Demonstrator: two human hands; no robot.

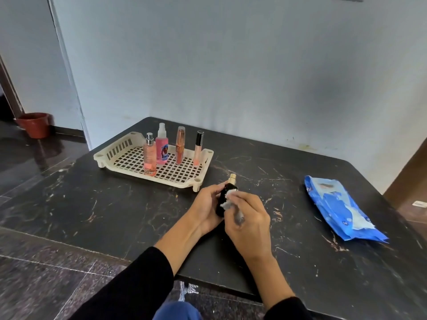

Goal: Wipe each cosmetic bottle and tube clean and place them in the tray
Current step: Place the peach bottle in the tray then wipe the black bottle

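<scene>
My left hand (205,207) grips a black bottle (225,197) with a gold cap, held tilted just above the table. My right hand (248,221) presses a white wipe (227,203) against the bottle's side. Behind the hands stands a cream perforated tray (129,158). Upright in it are a pale pink spray bottle (149,155), a bright pink spray bottle (161,145), a copper tube (180,146) and a slim gloss tube with a black cap (198,148).
A blue pack of wipes (339,209) lies at the right of the black marble table (115,204), a white wipe sticking out. The wall runs behind the table. A terracotta pot (34,124) stands on the floor at far left.
</scene>
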